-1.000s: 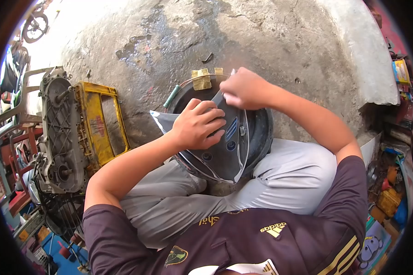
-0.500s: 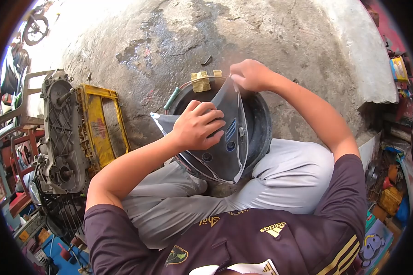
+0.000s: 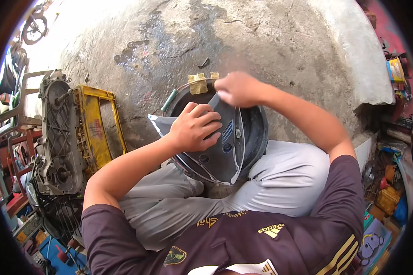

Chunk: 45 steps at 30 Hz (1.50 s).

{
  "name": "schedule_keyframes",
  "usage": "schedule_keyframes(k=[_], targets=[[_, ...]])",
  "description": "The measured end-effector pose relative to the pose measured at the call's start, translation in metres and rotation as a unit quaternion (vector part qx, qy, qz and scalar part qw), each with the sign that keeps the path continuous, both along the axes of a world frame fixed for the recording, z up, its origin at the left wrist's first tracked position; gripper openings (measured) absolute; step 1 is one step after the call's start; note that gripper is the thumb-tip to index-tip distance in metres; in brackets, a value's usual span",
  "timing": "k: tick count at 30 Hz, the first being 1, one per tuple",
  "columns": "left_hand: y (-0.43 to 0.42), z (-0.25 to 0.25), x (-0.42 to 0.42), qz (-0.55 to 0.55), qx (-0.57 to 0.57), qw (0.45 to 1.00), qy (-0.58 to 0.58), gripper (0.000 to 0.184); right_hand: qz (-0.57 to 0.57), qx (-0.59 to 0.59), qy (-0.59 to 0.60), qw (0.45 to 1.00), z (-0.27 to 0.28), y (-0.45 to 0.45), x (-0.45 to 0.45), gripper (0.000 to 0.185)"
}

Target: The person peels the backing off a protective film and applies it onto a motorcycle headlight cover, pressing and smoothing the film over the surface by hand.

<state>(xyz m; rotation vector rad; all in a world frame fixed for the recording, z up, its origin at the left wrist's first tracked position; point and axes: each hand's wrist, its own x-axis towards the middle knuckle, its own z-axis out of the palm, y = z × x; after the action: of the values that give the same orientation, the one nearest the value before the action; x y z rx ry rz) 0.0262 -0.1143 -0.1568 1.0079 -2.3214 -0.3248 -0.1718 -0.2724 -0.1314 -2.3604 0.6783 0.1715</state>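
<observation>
A dark grey motorcycle body panel [image 3: 220, 153], with bared whitish edges and two round holes, lies across a round black tub [image 3: 260, 133] between the knees. My left hand [image 3: 196, 127] is on the panel, fingers bent over its surface and gripping it. My right hand [image 3: 238, 89] is at the panel's far pointed end, smeared by motion, its fingers drawn together. Whatever sits under those fingers is hidden. Yellowish-brown squares [image 3: 198, 84] hang over the tub's far rim, and a small green cylinder [image 3: 169, 100] leans at its left.
Left of the tub stand a yellow crate [image 3: 98, 128] and a grey metal engine casing [image 3: 62, 133]. Wet patches mark the concrete floor [image 3: 270, 50] ahead. A small dark piece [image 3: 203, 63] lies beyond the tub. Mixed parts and boxes [image 3: 390, 199] crowd the right side.
My right hand has moved left and slightly down along the panel's far end. My left hand keeps its hold, and the panel stays in nearly the same place.
</observation>
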Motion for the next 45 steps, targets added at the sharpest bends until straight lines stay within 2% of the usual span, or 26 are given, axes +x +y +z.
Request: schedule_keyframes(k=[3, 5, 6, 7, 9, 11, 13, 15, 17, 19, 23, 27, 31, 33, 34, 37, 39, 41, 42, 45], targets=[[0.003, 0.0, 0.001, -0.003, 0.01, 1.0, 0.0, 0.024, 0.006, 0.001, 0.001, 1.0, 0.001, 0.007, 0.001, 0.021], [0.001, 0.001, 0.0, 0.005, -0.001, 1.0, -0.001, 0.025, -0.052, -0.02, -0.002, 0.998, -0.016, -0.017, -0.007, 0.022], [0.002, 0.001, 0.001, 0.005, -0.002, 1.0, -0.001, 0.025, -0.081, 0.026, 0.008, 0.996, -0.013, -0.028, -0.01, 0.023], [0.002, 0.0, 0.001, 0.004, -0.001, 1.0, -0.004, 0.025, -0.082, 0.024, 0.008, 0.996, -0.014, -0.027, -0.011, 0.023], [0.001, 0.0, 0.0, 0.0, -0.003, 1.0, -0.004, 0.025, -0.064, -0.062, 0.02, 0.996, -0.015, -0.019, -0.008, 0.023], [0.001, 0.0, 0.0, -0.003, 0.002, 1.0, -0.002, 0.027, -0.001, -0.006, -0.014, 1.0, -0.005, 0.001, 0.001, 0.024], [0.0, 0.001, 0.001, 0.001, 0.001, 1.0, -0.002, 0.026, 0.013, -0.025, 0.006, 1.0, 0.006, 0.01, 0.006, 0.024], [0.004, -0.001, 0.001, 0.005, 0.004, 1.0, 0.0, 0.026, -0.023, -0.018, -0.03, 0.999, -0.023, -0.017, -0.005, 0.023], [0.002, -0.001, 0.0, 0.007, 0.003, 1.0, 0.005, 0.026, -0.081, 0.008, -0.016, 0.997, -0.027, -0.045, -0.017, 0.023], [0.002, -0.001, 0.0, 0.001, 0.0, 1.0, 0.007, 0.026, -0.08, -0.028, -0.007, 0.996, -0.027, -0.044, -0.018, 0.023], [0.001, 0.0, 0.001, -0.002, 0.007, 1.0, 0.008, 0.025, -0.064, -0.015, -0.037, 0.997, -0.02, -0.017, -0.012, 0.025], [0.001, 0.0, 0.0, 0.006, -0.003, 1.0, 0.011, 0.025, -0.092, 0.012, -0.019, 0.996, -0.025, -0.037, -0.016, 0.025], [0.0, -0.001, 0.0, 0.0, -0.001, 1.0, 0.008, 0.025, -0.112, -0.027, -0.008, 0.993, -0.025, -0.032, -0.018, 0.022], [0.0, -0.001, 0.001, 0.002, 0.004, 1.0, 0.011, 0.025, -0.096, 0.038, -0.034, 0.994, -0.022, -0.028, -0.022, 0.022], [0.0, -0.002, 0.001, 0.005, 0.001, 1.0, 0.007, 0.024, -0.107, 0.035, -0.041, 0.993, -0.029, -0.033, -0.025, 0.023], [0.001, -0.003, 0.0, 0.003, -0.002, 1.0, 0.002, 0.023, -0.11, 0.006, 0.03, 0.993, -0.039, -0.05, -0.03, 0.023], [0.0, -0.001, 0.001, 0.001, -0.002, 1.0, -0.003, 0.023, -0.098, -0.01, 0.002, 0.995, -0.039, -0.045, -0.032, 0.023], [0.001, -0.001, 0.001, 0.001, 0.004, 1.0, 0.009, 0.025, -0.158, -0.014, 0.005, 0.987, -0.028, -0.045, -0.032, 0.022], [0.001, -0.002, 0.001, 0.004, 0.005, 1.0, 0.01, 0.025, -0.166, -0.029, -0.033, 0.985, -0.027, -0.052, -0.034, 0.022], [-0.001, -0.002, 0.001, 0.002, 0.002, 1.0, 0.005, 0.025, -0.163, 0.006, -0.048, 0.985, -0.024, -0.053, -0.035, 0.021]])
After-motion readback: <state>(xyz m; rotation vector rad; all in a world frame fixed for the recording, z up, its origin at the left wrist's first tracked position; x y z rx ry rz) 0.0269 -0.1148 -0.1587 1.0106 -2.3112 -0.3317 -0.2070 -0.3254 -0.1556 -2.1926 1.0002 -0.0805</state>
